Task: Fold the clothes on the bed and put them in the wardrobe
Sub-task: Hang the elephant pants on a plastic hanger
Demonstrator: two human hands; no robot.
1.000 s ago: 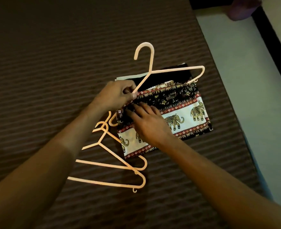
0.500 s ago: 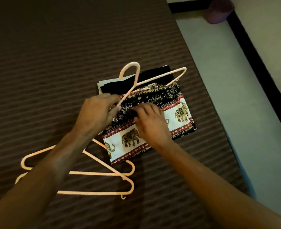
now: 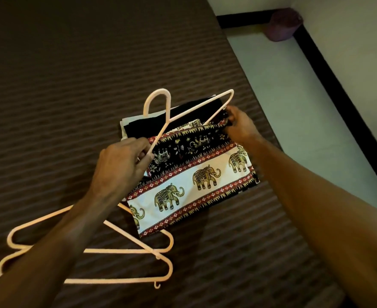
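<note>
**Elephant cloth on hanger, over the bed**

The elephant-print cloth [image 3: 196,176] sits at the bed's [image 3: 72,85] right side, over a folded black garment [image 3: 183,118]. Your left hand [image 3: 121,167] pinches the pink hanger [image 3: 161,134] at its near shoulder, fingers curled round the bar. Your right hand [image 3: 238,125] grips the cloth's far top edge beside the hanger's other end. Two spare hangers [image 3: 116,250] lie flat on the bed, near your left forearm.
</note>
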